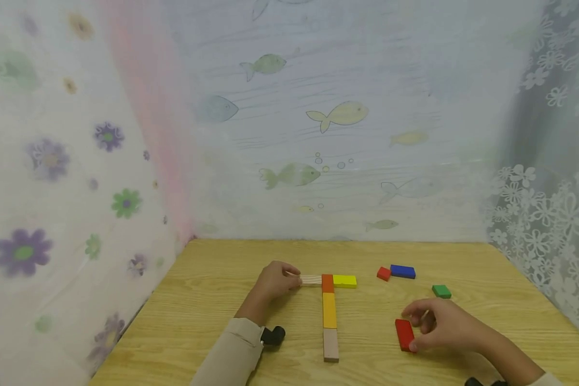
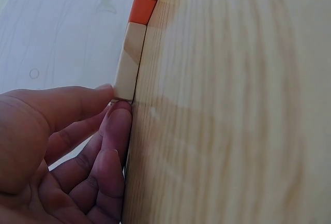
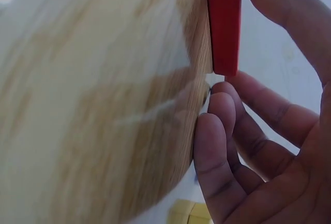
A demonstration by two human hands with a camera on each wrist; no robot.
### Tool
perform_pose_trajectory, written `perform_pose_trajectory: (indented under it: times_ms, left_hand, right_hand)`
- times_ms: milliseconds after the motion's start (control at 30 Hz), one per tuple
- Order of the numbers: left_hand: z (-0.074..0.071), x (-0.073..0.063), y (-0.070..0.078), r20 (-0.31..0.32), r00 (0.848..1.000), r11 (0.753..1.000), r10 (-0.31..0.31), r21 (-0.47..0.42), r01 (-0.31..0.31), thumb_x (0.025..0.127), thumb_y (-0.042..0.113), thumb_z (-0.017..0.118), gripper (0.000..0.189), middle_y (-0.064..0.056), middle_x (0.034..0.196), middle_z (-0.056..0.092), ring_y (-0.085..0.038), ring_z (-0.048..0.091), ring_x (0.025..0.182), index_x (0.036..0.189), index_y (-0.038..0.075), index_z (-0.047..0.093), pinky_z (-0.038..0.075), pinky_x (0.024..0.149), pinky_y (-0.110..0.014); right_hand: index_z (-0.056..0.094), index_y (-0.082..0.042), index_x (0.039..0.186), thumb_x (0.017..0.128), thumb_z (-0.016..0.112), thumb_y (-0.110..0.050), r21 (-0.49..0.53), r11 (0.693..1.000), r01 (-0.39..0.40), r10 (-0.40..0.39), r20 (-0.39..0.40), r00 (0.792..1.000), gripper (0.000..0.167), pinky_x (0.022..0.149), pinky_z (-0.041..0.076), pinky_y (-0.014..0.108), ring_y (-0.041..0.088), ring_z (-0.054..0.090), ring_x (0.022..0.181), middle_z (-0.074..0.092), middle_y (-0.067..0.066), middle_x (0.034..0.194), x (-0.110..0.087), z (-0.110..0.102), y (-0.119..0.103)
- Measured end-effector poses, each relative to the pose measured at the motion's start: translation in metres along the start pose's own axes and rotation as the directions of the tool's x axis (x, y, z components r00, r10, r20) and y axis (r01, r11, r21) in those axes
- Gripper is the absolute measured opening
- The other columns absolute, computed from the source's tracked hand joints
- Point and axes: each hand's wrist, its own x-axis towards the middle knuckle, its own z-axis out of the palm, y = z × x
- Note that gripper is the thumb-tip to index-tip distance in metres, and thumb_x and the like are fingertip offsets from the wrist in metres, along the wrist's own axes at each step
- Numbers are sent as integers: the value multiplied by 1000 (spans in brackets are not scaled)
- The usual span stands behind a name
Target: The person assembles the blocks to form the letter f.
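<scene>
A T-shaped row of blocks lies on the wooden table: a plain wood block (image 1: 311, 280) on the left, an orange-red block (image 1: 327, 283) at the junction, a yellow block (image 1: 344, 281) on the right. An amber block (image 1: 329, 311) and a pale brown block (image 1: 331, 344) form the stem. My left hand (image 1: 276, 280) touches the outer end of the plain block with its fingertips, the other fingers loosely bent below. To the right of the stem, my right hand (image 1: 446, 324) holds a red rectangular block (image 1: 405, 335) by its ends, thumb at the near end, a finger at the far one.
Toward the back right lie a small red block (image 1: 384, 274), a blue block (image 1: 402, 272) and a green block (image 1: 441, 291). Behind the table (image 1: 198, 321) hangs a fish-patterned curtain (image 1: 342, 134); flowered sheets flank both sides.
</scene>
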Motion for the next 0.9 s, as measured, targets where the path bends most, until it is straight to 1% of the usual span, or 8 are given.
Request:
perform_pose_trajectory:
  times_ms: [200,467,600,767,900]
  left_hand:
    - [0,0,-1,-2,1000,1000,-9,-2,9,94,24,78,28,-9,108,76,-18,71,88,119,12,77,59,81,-42]
    - [-1,1,-1,9,1000,1000,-2,-5,2,94,23,78,30,-10,111,75,-19,72,89,122,12,76,59,82,-43]
    - [0,0,-1,4,1000,1000,-7,-9,7,93,23,78,28,-9,110,76,-19,72,89,119,13,78,59,85,-45]
    - [1,2,-2,-2,1000,1000,-7,2,7,93,24,78,26,-8,107,77,-18,71,89,117,15,79,59,85,-44]
    - [1,3,-3,0,1000,1000,-5,-1,5,93,24,79,25,-8,107,76,-19,71,89,116,15,79,58,84,-44]
  right_hand:
    - [69,-5,123,83,88,-23,-19,1000,-5,5,7,1000,48,72,56,27,13,63,83,65,12,107,0,0,-4]
    - [72,-8,118,82,89,-26,-94,995,-21,20,-12,1000,44,70,56,26,11,63,83,70,8,105,0,0,-7]
    - [74,-10,117,81,89,-28,-134,991,-6,0,-43,999,43,69,56,27,9,64,82,71,5,103,3,-1,-9]
    - [75,-11,117,80,90,-29,-168,985,43,-57,-78,995,44,69,59,27,7,66,82,72,2,101,6,-3,-15]
    - [74,-11,119,82,89,-34,-181,982,44,-63,-99,993,46,69,59,28,7,67,83,72,2,102,10,-4,-21]
